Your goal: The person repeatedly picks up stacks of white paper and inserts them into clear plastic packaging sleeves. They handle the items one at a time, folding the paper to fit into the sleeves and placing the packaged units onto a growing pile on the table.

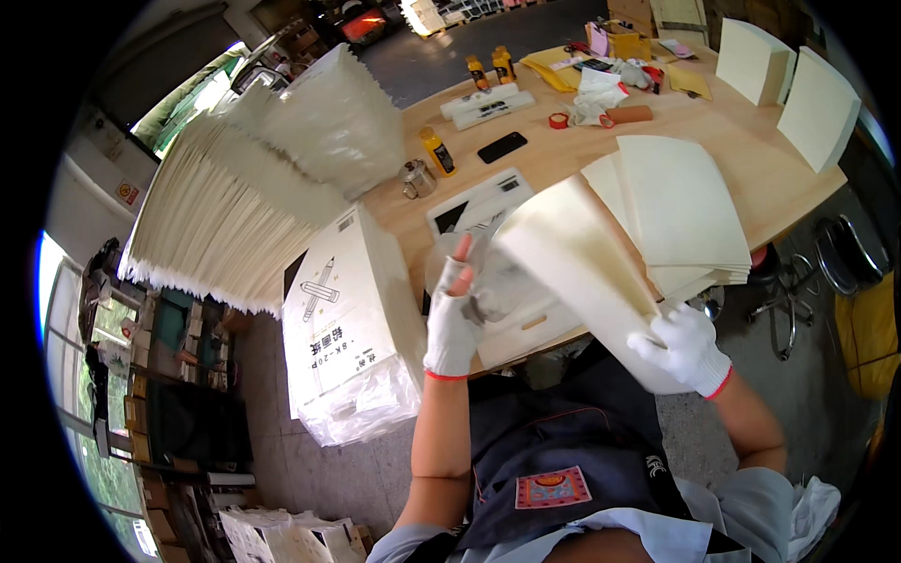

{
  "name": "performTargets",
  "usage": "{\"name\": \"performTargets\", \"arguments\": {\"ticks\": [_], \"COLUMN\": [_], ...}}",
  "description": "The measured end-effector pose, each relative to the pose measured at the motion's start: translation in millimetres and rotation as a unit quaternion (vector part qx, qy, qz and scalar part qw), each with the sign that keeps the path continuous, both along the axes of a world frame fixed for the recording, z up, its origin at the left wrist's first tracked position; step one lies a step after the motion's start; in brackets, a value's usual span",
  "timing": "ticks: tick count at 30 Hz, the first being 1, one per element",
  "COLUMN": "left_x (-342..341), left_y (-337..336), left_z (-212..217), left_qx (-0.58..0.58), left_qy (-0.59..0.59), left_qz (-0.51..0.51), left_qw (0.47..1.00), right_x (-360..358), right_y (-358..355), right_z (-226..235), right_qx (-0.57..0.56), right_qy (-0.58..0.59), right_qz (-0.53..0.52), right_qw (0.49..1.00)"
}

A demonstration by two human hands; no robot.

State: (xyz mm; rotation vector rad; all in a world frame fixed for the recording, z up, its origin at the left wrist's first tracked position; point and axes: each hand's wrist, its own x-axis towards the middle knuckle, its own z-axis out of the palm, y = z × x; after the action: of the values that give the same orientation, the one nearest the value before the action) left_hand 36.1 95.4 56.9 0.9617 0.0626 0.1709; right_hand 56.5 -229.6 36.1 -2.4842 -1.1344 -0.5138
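- Left hand (454, 324): fingers part-spread beside clear plastic (497, 286); can't tell whether it grips.
- Right hand (683, 347): curled onto cream sheets (582, 267), at their four o'clock.
- Sheets overhang the near table edge.
- Left hand's nine o'clock: wrapped stack (352, 324).
- Sheets' twelve: bare tabletop (561, 155).

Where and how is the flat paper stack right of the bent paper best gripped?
Probably at the near right corner of the flat paper stack, thumb above and fingers below, coming from the person's side: that corner seems to jut past the table edge. Fanned sheets may need a firm pinch. The right hand is nearest but holds the bent paper.
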Motion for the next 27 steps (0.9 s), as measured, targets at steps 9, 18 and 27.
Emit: {"name": "performTargets", "arguments": {"ticks": [9,18,27], "left_x": [-58.2,-81.3,-33.7], "left_y": [-46.2,-60.8,-104.5], "left_z": [7.3,-83.5,-53.6], "left_qx": [0.562,0.585,0.549], "left_qy": [-0.169,-0.226,-0.108], "left_qz": [-0.129,-0.006,-0.041], "left_qw": [0.799,0.779,0.828], "right_x": [22.4,62.9,16.7], "right_y": [72.7,87.6,117.1], "right_z": [16.7,-116.2,-117.0], "right_qx": [-0.213,0.206,0.0], "right_qy": [0.114,0.5,0.14], "right_qz": [0.081,0.064,0.074], "right_qw": [0.967,0.839,0.987]}}
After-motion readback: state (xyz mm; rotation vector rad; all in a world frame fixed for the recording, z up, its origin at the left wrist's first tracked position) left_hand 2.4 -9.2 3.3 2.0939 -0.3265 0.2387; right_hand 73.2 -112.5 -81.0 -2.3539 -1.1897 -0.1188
